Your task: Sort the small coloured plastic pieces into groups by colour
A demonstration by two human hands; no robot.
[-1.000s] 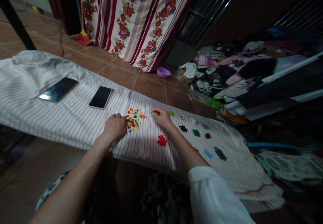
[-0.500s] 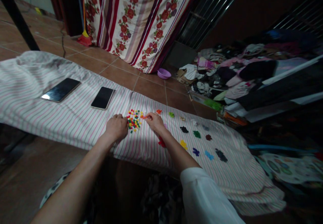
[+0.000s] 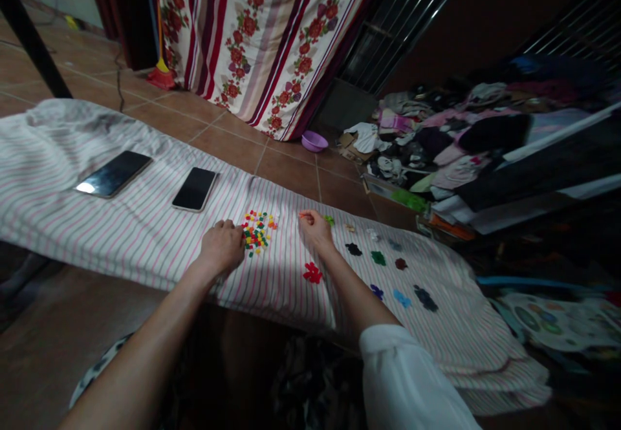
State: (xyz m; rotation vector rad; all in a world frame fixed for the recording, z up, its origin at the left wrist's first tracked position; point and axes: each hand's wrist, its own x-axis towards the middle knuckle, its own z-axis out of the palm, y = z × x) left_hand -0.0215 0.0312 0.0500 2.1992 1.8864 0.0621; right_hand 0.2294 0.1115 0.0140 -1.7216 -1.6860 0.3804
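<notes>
My left hand point(image 3: 223, 246) rests on the striped cloth with its fingers curled in, against the left edge of a pile of small mixed pieces point(image 3: 256, 236) in red, yellow, green and orange. What lies under those fingers is hidden. Farther right, my right hand point(image 3: 317, 231) has thumb and finger pinched together, low over the cloth, with a small orange piece point(image 3: 303, 214) at the tips. The orange pile there is mostly covered by the hand. Close by are a light green pile point(image 3: 330, 220) and a red pile point(image 3: 312, 273).
More single-colour piles, such as black point(image 3: 354, 249), dark green point(image 3: 378, 258) and light blue point(image 3: 402, 298), lie to the right. Two phones, a larger one point(image 3: 116, 173) and a smaller one point(image 3: 195, 189), rest on the left. Beyond the cloth point(image 3: 160, 242), a purple bowl point(image 3: 314, 141) stands on the floor.
My right hand has moved right, from the mixed pile to the orange pile, with its fingers still pinched. The red pile now shows fully; the yellow pile is covered by my arm. My left hand stays nearly still.
</notes>
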